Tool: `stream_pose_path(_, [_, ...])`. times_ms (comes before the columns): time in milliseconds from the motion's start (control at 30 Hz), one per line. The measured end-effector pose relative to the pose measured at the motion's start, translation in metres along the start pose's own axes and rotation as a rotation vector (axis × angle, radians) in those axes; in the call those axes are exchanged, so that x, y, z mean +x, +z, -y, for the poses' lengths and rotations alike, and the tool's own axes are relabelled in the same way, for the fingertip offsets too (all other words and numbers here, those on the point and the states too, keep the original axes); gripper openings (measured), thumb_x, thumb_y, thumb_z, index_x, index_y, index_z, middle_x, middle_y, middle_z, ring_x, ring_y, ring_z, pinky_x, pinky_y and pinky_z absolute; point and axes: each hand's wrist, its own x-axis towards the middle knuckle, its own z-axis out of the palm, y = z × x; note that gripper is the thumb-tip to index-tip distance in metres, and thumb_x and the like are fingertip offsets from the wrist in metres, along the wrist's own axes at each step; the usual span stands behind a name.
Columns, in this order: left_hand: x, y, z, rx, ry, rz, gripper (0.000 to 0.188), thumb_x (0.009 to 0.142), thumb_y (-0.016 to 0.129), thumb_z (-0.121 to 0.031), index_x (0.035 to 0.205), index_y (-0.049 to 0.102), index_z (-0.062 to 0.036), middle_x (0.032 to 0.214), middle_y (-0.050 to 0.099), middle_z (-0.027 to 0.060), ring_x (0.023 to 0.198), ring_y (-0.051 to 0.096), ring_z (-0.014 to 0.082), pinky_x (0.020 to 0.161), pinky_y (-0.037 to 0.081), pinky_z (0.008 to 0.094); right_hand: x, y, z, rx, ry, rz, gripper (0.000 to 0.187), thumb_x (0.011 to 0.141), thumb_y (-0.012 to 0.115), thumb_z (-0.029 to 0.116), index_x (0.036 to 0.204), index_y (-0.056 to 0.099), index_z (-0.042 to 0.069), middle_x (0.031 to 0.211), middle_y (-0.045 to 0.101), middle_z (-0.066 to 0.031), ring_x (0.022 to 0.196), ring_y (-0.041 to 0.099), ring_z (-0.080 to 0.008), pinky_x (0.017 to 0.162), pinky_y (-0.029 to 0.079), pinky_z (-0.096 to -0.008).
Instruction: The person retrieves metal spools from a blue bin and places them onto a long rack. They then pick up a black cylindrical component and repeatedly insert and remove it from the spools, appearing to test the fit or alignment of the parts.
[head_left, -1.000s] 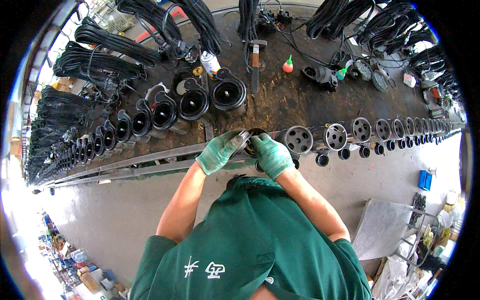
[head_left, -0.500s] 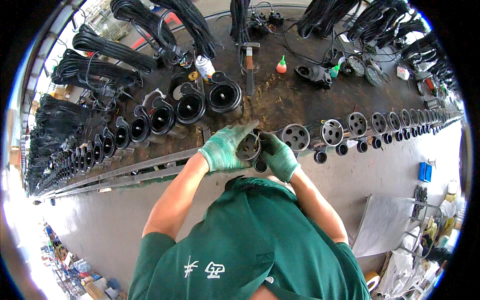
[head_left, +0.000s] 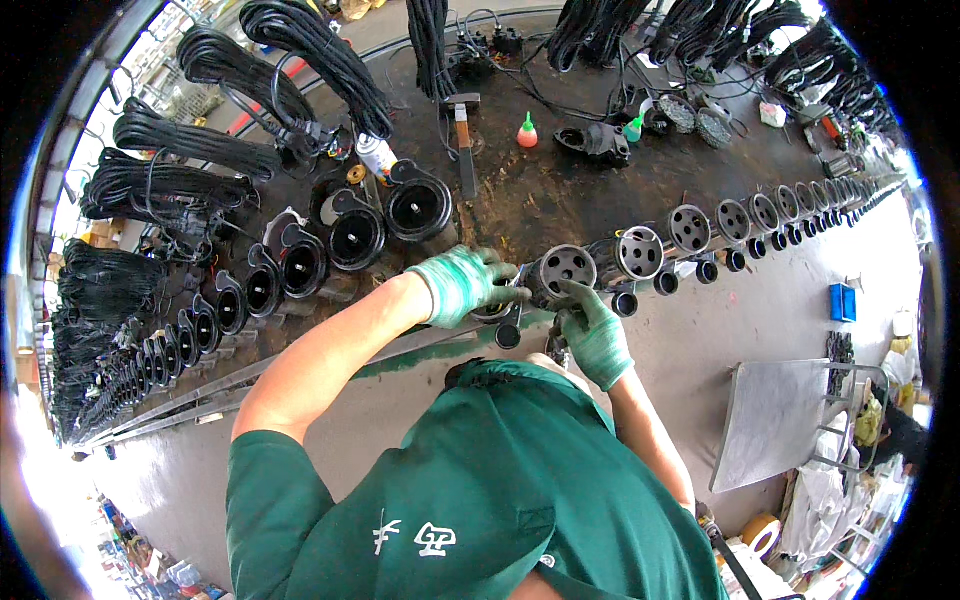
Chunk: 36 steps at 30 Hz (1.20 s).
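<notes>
Both my hands wear green knit gloves, at the front edge of a dark workbench (head_left: 530, 215). My left hand (head_left: 465, 285) lies over a round black pump housing, mostly covered by the glove, its fingers apart and reaching right. The housing's small round side port (head_left: 508, 335) shows below the fingers. My right hand (head_left: 597, 342) is curled, fingertips at the lower rim of a neighbouring round housing (head_left: 567, 270) with several holes in its face. Something dark shows under the right fingers, too obscured to name.
More holed housings (head_left: 689, 230) line the edge to the right; open black housings (head_left: 357, 240) run left. A hammer (head_left: 464, 145), spray can (head_left: 376, 155), red bottle (head_left: 527, 132), green bottle (head_left: 633, 128) and coiled black cables (head_left: 315, 60) lie behind. A metal-topped cart (head_left: 770, 425) stands lower right.
My hands have come apart from the housing they both held. The right hand has moved right and down, to the neighbouring housing; the left fingers have spread. The view has shifted slightly.
</notes>
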Motion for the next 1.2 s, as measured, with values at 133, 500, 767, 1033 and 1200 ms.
stream_pose_path(133, [0.006, -0.009, -0.016, -0.076, -0.201, 0.082, 0.073, 0.084, 0.070, -0.008, 0.153, 0.052, -0.0243, 0.150, 0.051, 0.0202, 0.128, 0.059, 0.0419, 0.101, 0.054, 0.0516, -0.001, -0.002, -0.012, 0.067, 0.037, -0.038, 0.041, 0.098, 0.061, 0.004, 0.139, 0.062, 0.008, 0.096, 0.076, -0.0087, 0.076, 0.066, -0.0118, 0.070, 0.056, -0.0313])
stream_pose_path(500, [0.018, 0.003, -0.024, -0.152, -0.312, 0.091, 0.051, 0.091, 0.061, -0.003, 0.140, 0.062, -0.0191, 0.141, 0.054, 0.0201, 0.123, 0.061, 0.0416, 0.101, 0.055, 0.0488, 0.005, -0.034, -0.023, 0.046, 0.052, -0.071, 0.036, 0.100, 0.060, 0.004, 0.136, 0.063, 0.007, 0.103, 0.076, -0.0115, 0.091, 0.069, -0.0144, 0.080, 0.057, -0.0316])
stream_pose_path(767, [0.030, -0.008, -0.039, -0.189, -0.452, -0.157, 0.105, 0.071, 0.090, -0.037, 0.160, 0.038, -0.0178, 0.164, 0.035, 0.0253, 0.143, 0.046, 0.0479, 0.116, 0.044, 0.0526, 0.009, -0.056, -0.044, 0.039, 0.110, -0.072, 0.036, 0.103, 0.055, 0.004, 0.138, 0.060, 0.003, 0.109, 0.073, -0.0103, 0.080, 0.070, -0.0154, 0.064, 0.057, -0.0293])
stream_pose_path(1033, [0.116, -0.020, -0.054, -0.384, -0.432, -0.091, 0.102, 0.073, 0.087, -0.019, 0.162, 0.037, -0.0230, 0.157, 0.044, 0.0240, 0.138, 0.052, 0.0430, 0.115, 0.045, 0.0503, 0.014, -0.064, -0.056, -0.009, 0.066, -0.031, 0.034, 0.103, 0.056, 0.005, 0.137, 0.061, 0.004, 0.107, 0.074, -0.0096, 0.080, 0.070, -0.0141, 0.064, 0.056, -0.0287])
stream_pose_path(1200, [0.089, -0.001, -0.039, -0.818, -0.462, -0.635, 0.106, 0.072, 0.094, -0.032, 0.160, 0.038, -0.0136, 0.147, 0.054, 0.0247, 0.133, 0.058, 0.0387, 0.112, 0.048, 0.0449, 0.012, -0.067, -0.051, -0.005, 0.110, -0.024, 0.034, 0.101, 0.061, 0.006, 0.135, 0.064, 0.005, 0.101, 0.074, -0.0083, 0.080, 0.068, -0.0123, 0.069, 0.057, -0.0290])
